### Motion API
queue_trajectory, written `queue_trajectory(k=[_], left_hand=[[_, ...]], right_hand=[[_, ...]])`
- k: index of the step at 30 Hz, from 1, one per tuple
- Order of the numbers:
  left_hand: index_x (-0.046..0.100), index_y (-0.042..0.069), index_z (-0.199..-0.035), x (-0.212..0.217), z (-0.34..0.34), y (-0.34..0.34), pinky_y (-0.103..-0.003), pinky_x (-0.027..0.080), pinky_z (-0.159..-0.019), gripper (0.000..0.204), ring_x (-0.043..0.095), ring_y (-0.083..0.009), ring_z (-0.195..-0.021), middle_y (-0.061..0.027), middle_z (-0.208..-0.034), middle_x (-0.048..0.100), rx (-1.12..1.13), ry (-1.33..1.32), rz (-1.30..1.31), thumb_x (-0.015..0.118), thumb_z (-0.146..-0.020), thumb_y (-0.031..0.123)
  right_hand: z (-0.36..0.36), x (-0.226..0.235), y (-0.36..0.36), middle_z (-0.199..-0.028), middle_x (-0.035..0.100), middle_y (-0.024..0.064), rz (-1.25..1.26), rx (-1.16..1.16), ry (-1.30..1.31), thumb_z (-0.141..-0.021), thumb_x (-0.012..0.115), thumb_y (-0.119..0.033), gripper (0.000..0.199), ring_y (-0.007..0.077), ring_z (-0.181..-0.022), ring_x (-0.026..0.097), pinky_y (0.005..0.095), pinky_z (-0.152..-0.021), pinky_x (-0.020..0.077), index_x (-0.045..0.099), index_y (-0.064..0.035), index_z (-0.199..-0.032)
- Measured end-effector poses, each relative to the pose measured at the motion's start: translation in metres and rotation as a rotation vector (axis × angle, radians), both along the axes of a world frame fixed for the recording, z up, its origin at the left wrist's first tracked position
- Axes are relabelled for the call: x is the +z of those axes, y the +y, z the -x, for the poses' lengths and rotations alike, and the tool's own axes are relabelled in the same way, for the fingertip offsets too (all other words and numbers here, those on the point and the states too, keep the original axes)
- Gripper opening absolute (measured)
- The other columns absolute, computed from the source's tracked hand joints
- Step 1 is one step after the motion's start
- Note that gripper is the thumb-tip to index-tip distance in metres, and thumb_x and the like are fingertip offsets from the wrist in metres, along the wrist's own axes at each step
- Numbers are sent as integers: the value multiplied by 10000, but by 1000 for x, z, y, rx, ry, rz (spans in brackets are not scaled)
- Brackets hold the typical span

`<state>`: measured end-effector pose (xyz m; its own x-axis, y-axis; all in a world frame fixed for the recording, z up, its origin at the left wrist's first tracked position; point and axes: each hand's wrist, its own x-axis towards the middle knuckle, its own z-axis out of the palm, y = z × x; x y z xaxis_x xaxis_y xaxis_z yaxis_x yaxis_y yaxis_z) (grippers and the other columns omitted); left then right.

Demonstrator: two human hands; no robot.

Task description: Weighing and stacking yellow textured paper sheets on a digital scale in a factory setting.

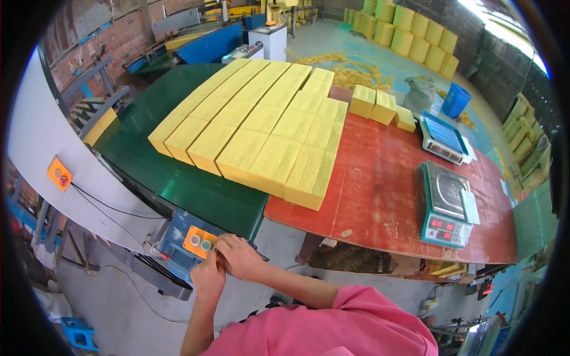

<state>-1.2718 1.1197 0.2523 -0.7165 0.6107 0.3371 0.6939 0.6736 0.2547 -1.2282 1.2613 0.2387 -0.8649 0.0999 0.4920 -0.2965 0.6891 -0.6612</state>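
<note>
A worker's left hand (208, 277) and right hand (238, 258) met at the near right end of an orange button box (200, 245), their fingers bent and bunched together; with the fingertips hidden, whether they were clamped on anything could not be told. The box sat on a blue metal housing (177, 230) beside the near edge of a green belt (234, 204). Its buttons faced up, and its long axis slanted from far left to near right, toward the hands. Two round buttons showed clearly, one pale and one green.

To the left, a second orange box (60, 173) with one red button was fixed to a white panel (41, 130).

Beyond the hands, yellow blocks (261, 133) lay packed in rows across the belt and a red table (374, 190), six block ends facing the worker. Three more blocks (383, 108), two large and one smaller, stood apart at the table's far side. Two scales were on the right: one with a blue tray (444, 136), and a nearer one with a steel plate (446, 193). One blue bin (456, 99) stood on the floor behind.
</note>
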Motion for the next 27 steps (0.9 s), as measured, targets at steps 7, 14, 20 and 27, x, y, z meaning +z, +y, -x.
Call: queue_trajectory(k=[7,14,20,27], left_hand=[[573,59,-981,-1,-3,0,-454,488,-528,203,630,-349,-576,-157,-646,619,40,-7,13,656,-799,95],[582,68,-986,4,-3,0,-450,489,-538,216,633,-347,-589,-160,-656,623,55,-21,39,658,-784,82],[590,113,-1014,15,-8,6,-463,481,-544,236,629,-360,-605,-156,-666,621,107,-35,103,636,-786,80],[651,89,-1109,64,-39,59,-440,504,-658,314,654,-339,-739,-157,-794,660,181,-26,134,608,-799,58]], right_hand=[[1,-2,5,-1131,575,180,33,58,75,-810,605,-83,287,362,-1121,536,445,-845,441,525,-7,-1075],[5,-5,10,-1131,569,179,50,106,70,-790,623,-63,331,371,-1125,533,438,-878,446,531,9,-1100],[-4,-5,25,-1171,557,199,72,186,24,-775,642,-45,378,382,-1148,524,447,-923,447,531,16,-1130],[-80,38,109,-1298,523,211,157,134,108,-753,654,-13,466,389,-1217,505,452,-1007,437,555,-38,-1208]])
